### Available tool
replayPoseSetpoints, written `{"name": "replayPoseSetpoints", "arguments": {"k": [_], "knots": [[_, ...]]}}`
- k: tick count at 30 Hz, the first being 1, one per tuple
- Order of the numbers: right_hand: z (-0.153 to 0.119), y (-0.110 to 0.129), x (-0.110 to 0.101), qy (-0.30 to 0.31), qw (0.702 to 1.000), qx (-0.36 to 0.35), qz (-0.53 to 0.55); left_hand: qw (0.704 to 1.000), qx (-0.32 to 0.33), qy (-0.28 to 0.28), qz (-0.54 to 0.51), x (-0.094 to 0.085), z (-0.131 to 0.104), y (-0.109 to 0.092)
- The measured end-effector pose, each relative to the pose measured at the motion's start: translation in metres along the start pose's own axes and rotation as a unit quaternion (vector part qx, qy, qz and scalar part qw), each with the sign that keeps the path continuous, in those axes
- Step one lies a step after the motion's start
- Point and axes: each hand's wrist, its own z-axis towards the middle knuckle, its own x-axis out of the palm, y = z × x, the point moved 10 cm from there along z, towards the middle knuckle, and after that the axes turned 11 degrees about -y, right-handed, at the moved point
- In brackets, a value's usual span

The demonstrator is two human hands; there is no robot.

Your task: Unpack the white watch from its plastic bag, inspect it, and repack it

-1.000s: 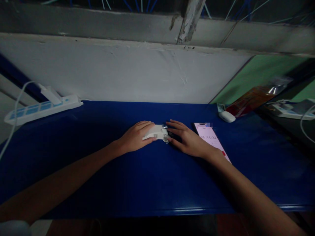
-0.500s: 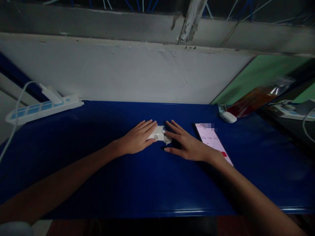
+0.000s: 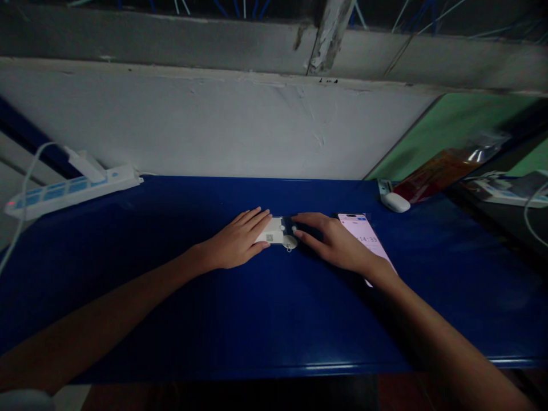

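white piece point(image 3: 276, 226) stays under the flat left hand point(image 3: 233, 243); at its 3 o'clock, the right hand point(image 3: 341, 242) has curled its grip, pinch unclear.

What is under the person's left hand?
The left hand lies over part of a flat white item, whose uncovered end shows a small printed square. The rest is hidden beneath the hand, so its full shape cannot be told.

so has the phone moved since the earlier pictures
No. The phone lies in the same place, judged against the back edge of the blue table.
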Motion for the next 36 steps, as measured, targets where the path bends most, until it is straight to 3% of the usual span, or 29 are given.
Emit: {"name": "replayPoseSetpoints", "arguments": {"k": [7, 11, 15, 36], "knots": [[0.000, 0.008, 0.007, 0.018, 0.999, -0.007, 0.039, 1.000, -0.002, -0.011, -0.003, 0.000, -0.001, 0.001], [-0.010, 0.012, 0.024, 0.081, 0.995, -0.050, 0.007, 1.000, 0.000, -0.017, 0.005, -0.001, -0.001, 0.000], [-0.023, 0.006, 0.042, 0.134, 0.989, -0.047, -0.033, 1.000, 0.000, -0.013, 0.015, 0.000, 0.000, -0.001], [-0.021, 0.021, 0.051, 0.116, 0.990, -0.044, -0.070, 0.999, 0.000, 0.026, 0.032, 0.005, 0.001, -0.003]]}}
